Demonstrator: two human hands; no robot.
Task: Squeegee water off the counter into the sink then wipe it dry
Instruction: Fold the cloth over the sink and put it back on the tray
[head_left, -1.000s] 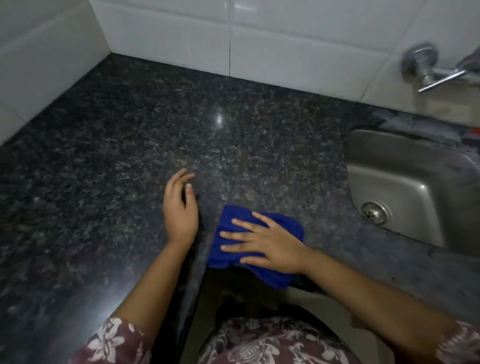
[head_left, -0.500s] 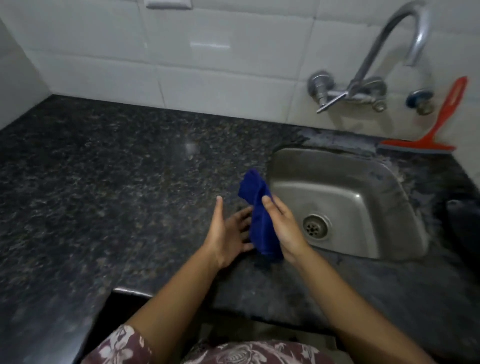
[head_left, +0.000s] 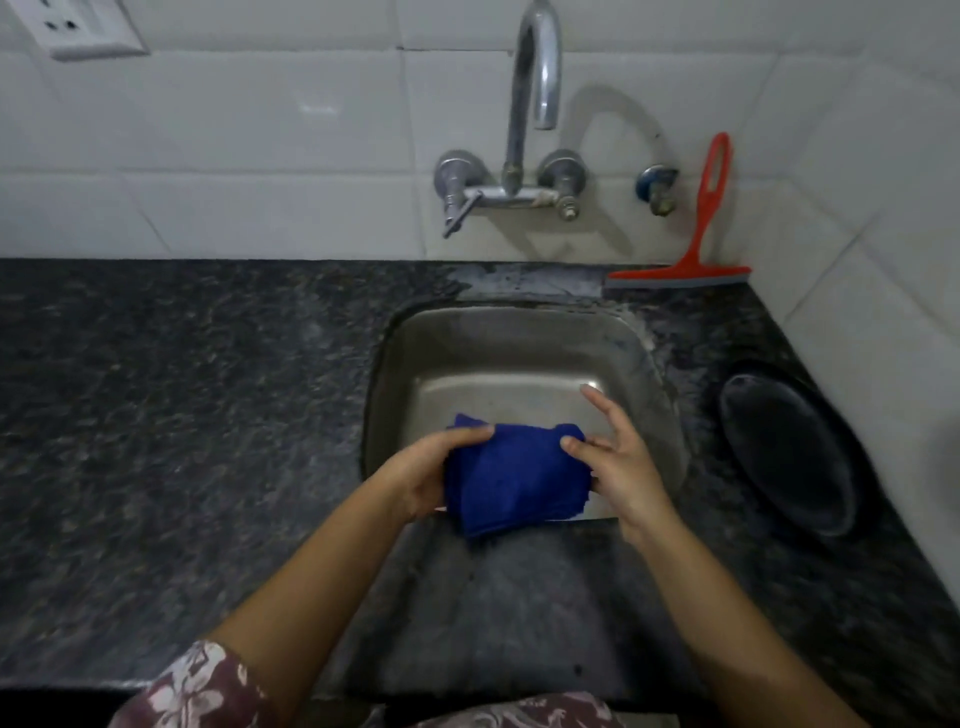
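Both hands were clamped on the blue cloth (head_left: 514, 478), left hand (head_left: 421, 478) and right hand (head_left: 618, 467) gripping opposite ends over the front edge of the sink (head_left: 519, 332). The squeegee (head_left: 696, 260) sat parked at the back edge of the counter (head_left: 182, 415), so I'd guess squeegeeing was done, wiping maybe nearly.

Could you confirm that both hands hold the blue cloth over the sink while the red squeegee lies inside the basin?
Not quite: the head view shows the red squeegee standing on the counter behind the sink, leaning against the tiled wall, not in the basin. The left hand and right hand do hold the blue cloth over the sink.
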